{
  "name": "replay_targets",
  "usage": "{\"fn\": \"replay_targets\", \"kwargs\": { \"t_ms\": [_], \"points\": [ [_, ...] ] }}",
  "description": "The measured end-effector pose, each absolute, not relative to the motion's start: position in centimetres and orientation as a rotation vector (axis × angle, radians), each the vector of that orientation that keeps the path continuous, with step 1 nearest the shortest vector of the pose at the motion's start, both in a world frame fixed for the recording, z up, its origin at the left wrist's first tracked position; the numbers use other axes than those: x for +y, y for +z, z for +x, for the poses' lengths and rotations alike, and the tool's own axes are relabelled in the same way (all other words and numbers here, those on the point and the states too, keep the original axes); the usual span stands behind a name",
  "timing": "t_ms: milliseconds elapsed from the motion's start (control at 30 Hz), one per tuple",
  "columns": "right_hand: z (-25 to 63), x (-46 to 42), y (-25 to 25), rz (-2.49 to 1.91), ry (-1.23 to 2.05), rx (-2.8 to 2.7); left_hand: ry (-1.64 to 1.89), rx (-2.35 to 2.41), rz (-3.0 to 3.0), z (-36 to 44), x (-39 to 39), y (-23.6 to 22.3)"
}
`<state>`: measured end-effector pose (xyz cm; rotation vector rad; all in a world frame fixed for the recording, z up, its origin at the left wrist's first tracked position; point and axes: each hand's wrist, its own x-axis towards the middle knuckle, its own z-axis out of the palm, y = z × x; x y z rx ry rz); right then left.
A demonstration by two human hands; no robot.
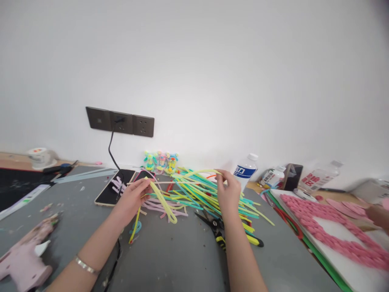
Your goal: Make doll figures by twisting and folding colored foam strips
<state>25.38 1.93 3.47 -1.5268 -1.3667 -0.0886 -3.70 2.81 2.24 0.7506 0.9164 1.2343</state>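
Note:
My left hand (pixel 135 194) is closed on a pale yellow pipe cleaner bundle (pixel 164 202), bent into a loop that hangs toward the table. Thumb and fingers of my right hand (pixel 227 192) pinch the end of a pale yellow strand (pixel 197 172), which arches leftward. Beneath and between the hands lies a loose pile of turquoise and yellow pipe cleaners (pixel 197 194), with lilac ones (pixel 154 206) beside it. Black-and-yellow pliers (pixel 215 224) rest by my right wrist, partly hidden by the forearm. Three small pipe cleaner figures (pixel 161 163) stand against the wall.
A pink glue gun (pixel 27 259) lies front left. A phone-like tablet (pixel 112 188) sits near my left hand, below a socket panel (pixel 120 121) with a plugged cable. Right are a bottle (pixel 245 170), a pink braided piece (pixel 328 227) on a white board, and another person's hand (pixel 378 215).

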Motion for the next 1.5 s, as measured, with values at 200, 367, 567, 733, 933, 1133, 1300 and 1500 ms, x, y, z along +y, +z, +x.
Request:
{"fn": "replay_targets", "kwargs": {
  "t_ms": [200, 367, 567, 733, 933, 1133, 1300, 1500],
  "points": [
    [24.2, 0.6, 4.7, -1.342, -0.33, -1.067, 1.236, 0.888, 0.781, -3.5, 2.7, 2.1],
    [23.4, 0.4, 5.8, -1.115, 0.273, -1.044, 1.179, 0.866, 0.862, -3.3, 2.3, 2.5],
    [20.6, -0.1, 6.3, -0.822, 1.586, -1.096, 1.162, 0.869, 0.938, -2.9, 1.9, 2.8],
    [17.1, -0.2, 4.5, -0.782, 1.949, -1.167, 1.099, 0.877, 0.966, -2.6, 1.7, 2.8],
    [15.1, -0.5, 3.3, -0.807, 2.041, -1.257, 1.061, 0.842, 0.993, -2.5, 1.6, 2.7],
    [15.2, -0.3, 2.7, -0.861, 1.947, -1.378, 1.085, 0.815, 0.978, -2.3, 1.3, 3.1],
    [15.4, -0.1, 2.1, -0.907, 1.883, -1.427, 1.046, 0.808, 0.983, -2.1, 1.2, 3.3],
    [15.3, -0.2, 2.0, -0.987, 1.85, -1.542, 1.089, 0.868, 1.013, -2.2, 1.4, 2.9]
  ]
}}
